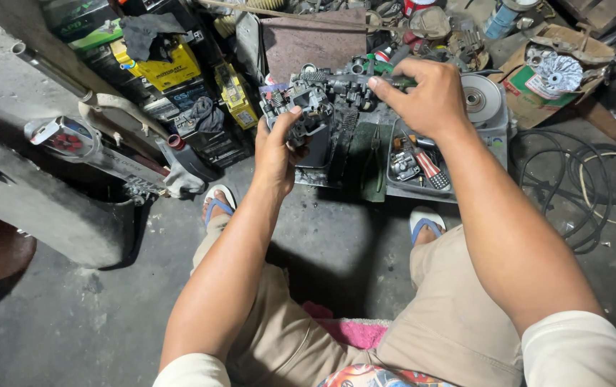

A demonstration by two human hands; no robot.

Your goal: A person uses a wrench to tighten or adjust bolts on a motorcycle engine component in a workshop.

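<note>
Concrete floor (107,315), grey and stained, carries all items. At ten o'clock: a metal pipe (50,69) lying aslant, and below it a silver exhaust muffler (100,154). At eleven o'clock: stacked boxes, among them a yellow box (168,70) with a dark rag (146,32) draped over it. At one o'clock: a round grinding disc (481,99), just beside a torn cardboard box (537,89) holding a silver finned metal part (560,72). At three o'clock: coiled black cables (573,186). At six o'clock: a pink cushion (354,332).
</note>
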